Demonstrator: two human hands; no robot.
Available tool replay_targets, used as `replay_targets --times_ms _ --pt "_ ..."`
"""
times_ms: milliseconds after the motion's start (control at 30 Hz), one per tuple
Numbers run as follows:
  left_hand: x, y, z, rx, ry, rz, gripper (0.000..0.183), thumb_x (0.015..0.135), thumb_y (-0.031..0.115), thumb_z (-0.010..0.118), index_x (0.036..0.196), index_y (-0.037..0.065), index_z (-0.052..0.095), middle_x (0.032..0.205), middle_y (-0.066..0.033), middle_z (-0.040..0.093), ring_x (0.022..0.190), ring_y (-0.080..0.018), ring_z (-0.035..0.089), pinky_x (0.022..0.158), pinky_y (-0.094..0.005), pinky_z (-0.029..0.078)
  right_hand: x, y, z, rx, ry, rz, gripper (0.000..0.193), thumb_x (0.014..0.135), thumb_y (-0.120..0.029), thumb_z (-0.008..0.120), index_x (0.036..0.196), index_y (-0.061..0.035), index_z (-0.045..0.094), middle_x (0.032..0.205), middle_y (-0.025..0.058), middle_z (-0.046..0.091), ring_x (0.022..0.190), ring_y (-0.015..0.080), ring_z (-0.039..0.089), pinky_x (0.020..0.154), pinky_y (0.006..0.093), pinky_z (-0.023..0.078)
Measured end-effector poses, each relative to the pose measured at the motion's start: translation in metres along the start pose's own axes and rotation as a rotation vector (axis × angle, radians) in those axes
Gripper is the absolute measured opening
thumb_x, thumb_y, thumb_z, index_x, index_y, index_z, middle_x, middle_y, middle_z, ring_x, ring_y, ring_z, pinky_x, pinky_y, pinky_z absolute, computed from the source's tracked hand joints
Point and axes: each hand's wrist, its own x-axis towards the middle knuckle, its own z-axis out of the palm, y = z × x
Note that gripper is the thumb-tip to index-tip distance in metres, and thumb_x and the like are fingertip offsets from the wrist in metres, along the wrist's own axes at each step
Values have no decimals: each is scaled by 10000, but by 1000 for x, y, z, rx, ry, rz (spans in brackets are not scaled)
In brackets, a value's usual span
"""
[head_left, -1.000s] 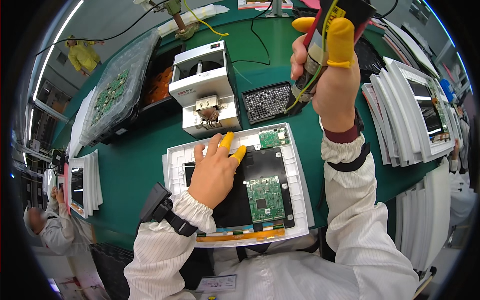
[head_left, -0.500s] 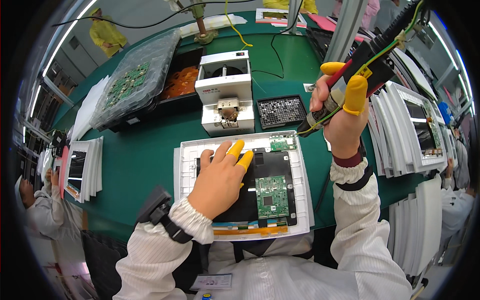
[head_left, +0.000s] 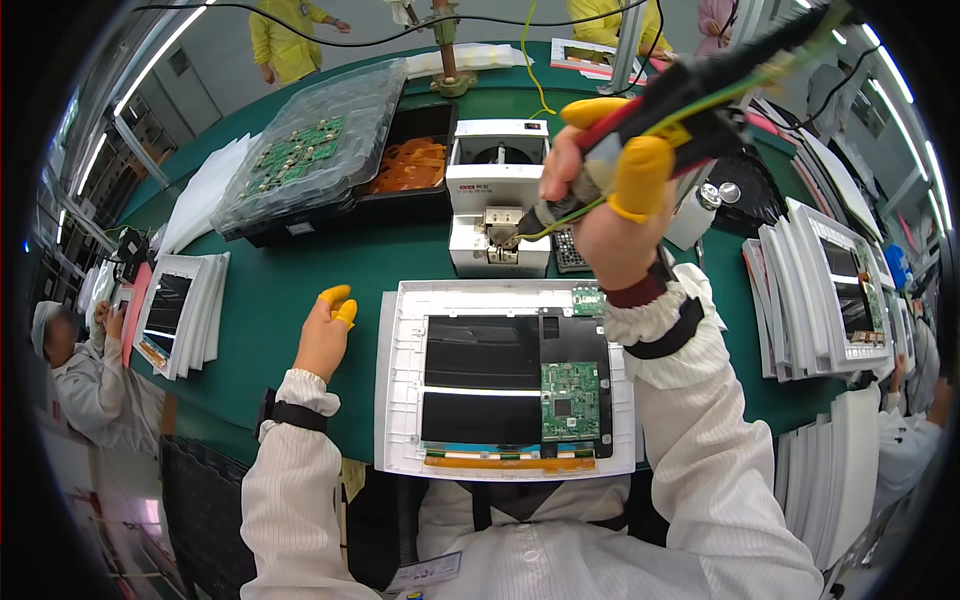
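Observation:
My right hand (head_left: 620, 215), yellow covers on some fingers, grips a black and red electric screwdriver (head_left: 705, 105) with a yellow-green wire along it. Its tip points down at the front pick-up block of a white screw feeder (head_left: 497, 185); whether a screw sits on the tip is too small to tell. My left hand (head_left: 325, 332), also with yellow finger covers, is empty, its fingers loosely apart, left of the panel. Before me lies a white-framed display panel (head_left: 402, 400) with a black back, a green circuit board (head_left: 570, 400) and an orange strip along its near edge.
A black grid tray (head_left: 570, 252) is partly hidden behind my right hand. Clear trays of green boards (head_left: 300, 155) and a black bin with orange parts (head_left: 410, 165) stand far left. Panel stacks (head_left: 830, 290) (head_left: 185, 310) flank the table; a white bottle (head_left: 690, 218) stands right.
My left hand has left the panel's black back and moved left. My right hand has carried the screwdriver left, bringing its tip to the screw feeder. The view has shifted slightly.

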Motion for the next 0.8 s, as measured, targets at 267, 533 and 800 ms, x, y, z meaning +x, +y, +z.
replay_targets --times_ms 267,533,800 --pt "-2 -11 -4 -71 -99 -55 373 889 -33 401 1244 2 510 1196 -139 563 1105 -241 550 998 -267 396 2 30 4 -219 -160 -94 315 1002 -246 452 1136 38 477 736 101 551 617 143 542 568 260 447" --pt "-3 -15 -4 8 -101 27 315 897 -10 475 1208 -4 527 1142 -124 564 1044 -225 558 943 -268 427 1 38 10 -152 -144 -5 281 993 -235 476 1094 26 501 714 85 547 599 140 538 562 260 451" --pt "-6 -14 -1 131 -90 74 287 893 21 493 1173 -15 542 1113 -128 516 939 -260 571 880 -306 469 3 47 14 -181 -146 -1 290 973 -251 535 1025 34 529 693 64 563 552 117 538 527 241 442"
